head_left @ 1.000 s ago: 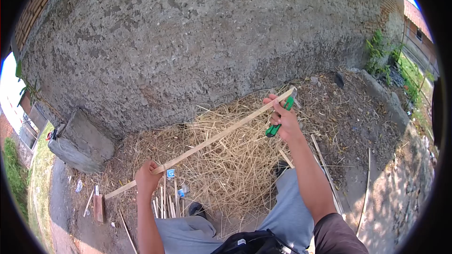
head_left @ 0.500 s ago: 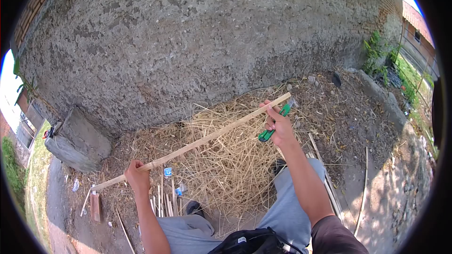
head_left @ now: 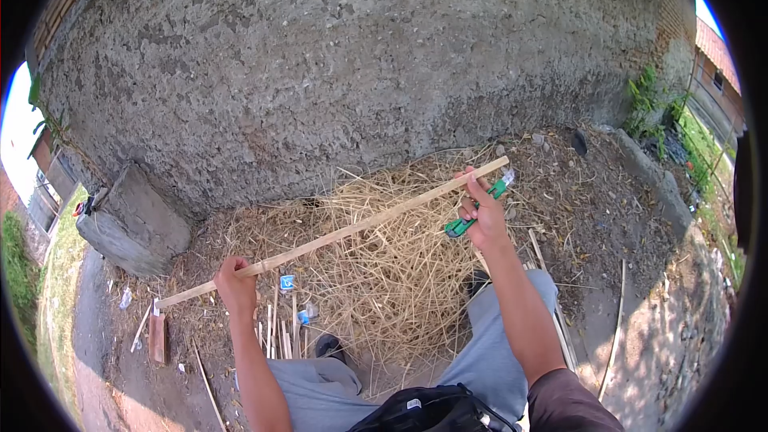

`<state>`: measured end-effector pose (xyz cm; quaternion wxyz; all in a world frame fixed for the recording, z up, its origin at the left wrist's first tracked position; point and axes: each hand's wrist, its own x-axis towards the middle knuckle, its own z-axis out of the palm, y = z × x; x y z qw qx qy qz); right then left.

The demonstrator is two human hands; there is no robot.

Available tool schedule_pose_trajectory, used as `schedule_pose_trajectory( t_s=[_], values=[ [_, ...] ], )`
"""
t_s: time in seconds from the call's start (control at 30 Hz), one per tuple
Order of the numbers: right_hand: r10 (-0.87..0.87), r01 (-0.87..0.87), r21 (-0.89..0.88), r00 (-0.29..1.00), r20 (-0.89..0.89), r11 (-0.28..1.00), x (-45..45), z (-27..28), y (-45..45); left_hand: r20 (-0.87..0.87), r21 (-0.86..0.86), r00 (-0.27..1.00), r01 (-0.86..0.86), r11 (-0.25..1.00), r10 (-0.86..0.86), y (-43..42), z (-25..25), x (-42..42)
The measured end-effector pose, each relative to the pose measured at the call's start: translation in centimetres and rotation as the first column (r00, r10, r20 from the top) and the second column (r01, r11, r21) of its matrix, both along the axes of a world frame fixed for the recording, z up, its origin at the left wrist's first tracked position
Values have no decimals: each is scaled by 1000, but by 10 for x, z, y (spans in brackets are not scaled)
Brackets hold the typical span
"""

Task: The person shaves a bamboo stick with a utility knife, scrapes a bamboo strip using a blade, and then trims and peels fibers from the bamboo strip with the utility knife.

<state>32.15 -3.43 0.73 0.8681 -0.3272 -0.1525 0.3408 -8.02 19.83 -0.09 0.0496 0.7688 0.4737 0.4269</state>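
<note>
While a long pale strip (head_left: 360, 228) slants above the straw pile (head_left: 404, 288), the 2 hands have hold of it. The left hand (head_left: 236, 282), to the left of the straw pile, is closed, its thumb and fingers pinching the strip some way in from the lower end. The right hand (head_left: 484, 212), over the far right part of the pile, is curled, gripping the strip near its upper end and also holding a green cutter (head_left: 458, 228) that shows on either side of the fingers.

At the near edge of the straw pile is a black shoe (head_left: 329, 346), and a 2nd dark shoe, partly hidden, is at its right edge. Grey trousers (head_left: 312, 392) and a black bag (head_left: 420, 414) are on the near side of the pile. Just left of the pile are 2 blue packets (head_left: 287, 282) and a bunch of short pale sticks (head_left: 274, 332). Farther left of it lies a reddish block (head_left: 158, 340); whether the strip's lower end touches this, I cannot tell. A stone block (head_left: 136, 228) stands well to the left of the pile, a thin stick (head_left: 614, 330) lies well to its right, and a rough grey wall (head_left: 384, 56) rises behind it.
</note>
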Motion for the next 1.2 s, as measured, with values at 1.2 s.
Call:
schedule_pose_trajectory(
  t_s=[1.2],
  values=[
    [-213,208,-126,977,-27,970,10,-7,3,-55,-178,996,62,982,-73,-24,11,0]
  ],
)
